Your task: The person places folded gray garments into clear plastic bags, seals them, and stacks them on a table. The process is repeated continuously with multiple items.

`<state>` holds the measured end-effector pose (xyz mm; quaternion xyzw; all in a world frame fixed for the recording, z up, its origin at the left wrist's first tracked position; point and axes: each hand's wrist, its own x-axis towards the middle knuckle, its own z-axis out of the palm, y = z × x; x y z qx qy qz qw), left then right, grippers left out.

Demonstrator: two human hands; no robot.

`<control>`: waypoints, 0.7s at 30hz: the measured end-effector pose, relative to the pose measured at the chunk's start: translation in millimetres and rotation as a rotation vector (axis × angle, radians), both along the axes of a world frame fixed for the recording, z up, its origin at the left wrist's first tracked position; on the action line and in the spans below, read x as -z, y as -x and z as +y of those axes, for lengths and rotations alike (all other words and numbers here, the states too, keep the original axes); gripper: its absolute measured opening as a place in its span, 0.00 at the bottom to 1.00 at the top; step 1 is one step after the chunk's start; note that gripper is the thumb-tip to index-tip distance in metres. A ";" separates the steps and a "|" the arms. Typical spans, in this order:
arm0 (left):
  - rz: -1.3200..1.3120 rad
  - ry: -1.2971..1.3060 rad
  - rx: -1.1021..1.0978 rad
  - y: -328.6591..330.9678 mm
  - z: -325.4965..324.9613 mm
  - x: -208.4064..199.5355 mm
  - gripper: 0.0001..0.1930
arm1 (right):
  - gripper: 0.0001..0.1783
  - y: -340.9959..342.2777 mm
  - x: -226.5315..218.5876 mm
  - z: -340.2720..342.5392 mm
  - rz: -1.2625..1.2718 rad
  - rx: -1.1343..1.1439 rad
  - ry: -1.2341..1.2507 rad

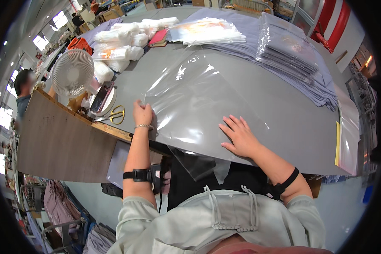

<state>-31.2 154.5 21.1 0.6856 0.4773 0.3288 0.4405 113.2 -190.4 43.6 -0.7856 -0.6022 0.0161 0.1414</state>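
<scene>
A large clear plastic bag (194, 97) lies spread over the grey tabletop, and its near corner hangs down over the table's edge in front of me. At its left edge my left hand (143, 113) is closed, the fingers pinching the film. My right hand (239, 136) rests flat near the bag's right side, fingers spread and holding nothing. Gold-handled scissors (116, 114) lie just left of my left hand. Beside them a dark phone (102, 98) leans on the round base of a white fan (73, 72).
Rolled white bundles (118, 40), a red notebook (158, 37) and a stack of white printed bags (211, 31) line the far side. Folded lavender fabric (241, 53) carries a pile of clear packages (285, 48). A person (23, 91) is at the left. Plastic film (348, 131) lies at the right edge.
</scene>
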 end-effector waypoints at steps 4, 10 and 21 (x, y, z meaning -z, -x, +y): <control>0.235 -1.054 -0.028 2.5 -3.8 -19.1 0.07 | 0.33 0.3 -3.0 22.8 0.003 -0.004 -0.010; 0.696 -0.723 0.361 8.8 -25.8 -20.7 0.18 | 0.34 -6.6 -7.9 41.5 0.083 -0.182 0.066; 0.516 -0.464 -0.031 12.1 11.2 -16.7 0.30 | 0.35 -22.4 -11.4 28.4 0.098 0.076 0.036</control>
